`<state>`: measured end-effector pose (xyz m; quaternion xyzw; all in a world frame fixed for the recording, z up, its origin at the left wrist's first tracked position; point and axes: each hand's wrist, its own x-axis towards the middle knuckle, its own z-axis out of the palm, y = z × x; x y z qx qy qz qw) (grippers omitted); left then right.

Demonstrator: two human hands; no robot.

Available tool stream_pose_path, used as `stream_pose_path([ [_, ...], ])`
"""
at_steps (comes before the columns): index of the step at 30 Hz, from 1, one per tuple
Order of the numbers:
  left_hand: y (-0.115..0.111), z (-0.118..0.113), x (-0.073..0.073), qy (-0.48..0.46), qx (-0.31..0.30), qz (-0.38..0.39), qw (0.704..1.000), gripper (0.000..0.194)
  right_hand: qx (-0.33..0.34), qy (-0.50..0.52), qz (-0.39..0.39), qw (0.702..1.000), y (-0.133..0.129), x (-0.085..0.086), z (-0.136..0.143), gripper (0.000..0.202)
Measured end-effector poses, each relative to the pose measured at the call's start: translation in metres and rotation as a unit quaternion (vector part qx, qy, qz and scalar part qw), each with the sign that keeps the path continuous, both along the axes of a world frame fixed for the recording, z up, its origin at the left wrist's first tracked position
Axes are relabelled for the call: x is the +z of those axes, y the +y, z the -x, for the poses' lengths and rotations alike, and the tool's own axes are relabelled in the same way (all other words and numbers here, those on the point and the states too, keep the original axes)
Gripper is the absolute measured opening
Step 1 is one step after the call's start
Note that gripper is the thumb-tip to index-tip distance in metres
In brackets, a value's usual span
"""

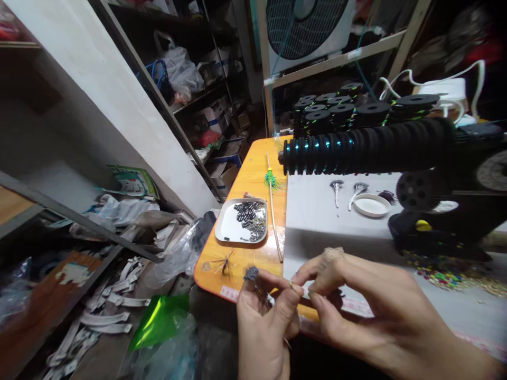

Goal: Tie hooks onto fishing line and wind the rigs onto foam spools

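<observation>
My left hand [269,316] is closed, thumb and forefinger pinching a tiny gold-coloured piece [292,285]. Tucked in the same hand is a small bundle with a dark grey tufted head [251,273] and a pale stem, mostly covered by the fingers. My right hand [368,298] comes in from the right, fingertips pinched close beside the gold piece. Whatever those fingertips hold is too small to make out. Just beyond the hands on the orange table [253,169] sits a white tray [224,232] of small black tubes and metal bits.
A thin stick [273,221] with green tinsel lies beside the tray. Two tufted bundles [336,192] and a white lid [371,206] lie near a black machine [420,190] carrying a row of spools [356,148]. Coloured beads [447,274] are scattered at right.
</observation>
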<state>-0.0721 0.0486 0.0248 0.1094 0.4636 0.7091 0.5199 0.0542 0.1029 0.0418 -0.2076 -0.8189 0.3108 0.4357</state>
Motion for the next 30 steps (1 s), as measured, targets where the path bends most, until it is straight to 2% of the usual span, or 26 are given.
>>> stream_pose_path([
  [5, 0.0, -0.001, 0.002, -0.013, -0.001, -0.011, 1.0, 0.049, 0.009, 0.001, -0.003, 1.0, 0.001, -0.001, -0.001, 0.015],
  [10, -0.001, 0.0, -0.002, 0.0, -0.002, -0.008, 1.0, 0.049, 0.015, 0.002, 0.005, 1.0, 0.001, -0.002, 0.0, 0.015],
  [12, -0.002, 0.0, -0.004, 0.045, 0.017, -0.012, 0.999, 0.047, 0.014, -0.007, 0.005, 1.0, 0.002, -0.001, -0.001, 0.013],
  [17, -0.006, -0.002, -0.006, 0.176, 0.115, -0.06, 0.976, 0.039, 0.045, -0.05, 0.033, 0.997, 0.009, 0.004, -0.004, 0.01],
  [21, -0.008, 0.001, -0.009, 0.251, 0.118, -0.09, 0.956, 0.027, 0.055, -0.071, 0.082, 0.993, 0.01, 0.008, -0.006, 0.006],
  [24, -0.008, 0.005, -0.014, 0.317, 0.112, -0.163, 0.928, 0.015, 0.058, -0.077, 0.121, 0.988, 0.008, 0.011, -0.005, 0.008],
  [25, -0.008, 0.006, -0.015, 0.318, 0.107, -0.191, 0.922, 0.014, 0.071, -0.074, 0.128, 0.986, 0.007, 0.012, -0.004, 0.009],
  [27, -0.009, 0.007, -0.017, 0.264, 0.086, -0.225, 0.934, 0.017, 0.1, -0.069, 0.121, 0.985, 0.005, 0.014, -0.002, 0.009],
  [30, -0.015, 0.009, -0.018, 0.124, 0.022, -0.239, 0.963, 0.014, 0.107, -0.078, 0.023, 0.991, 0.002, 0.012, 0.002, 0.014],
])
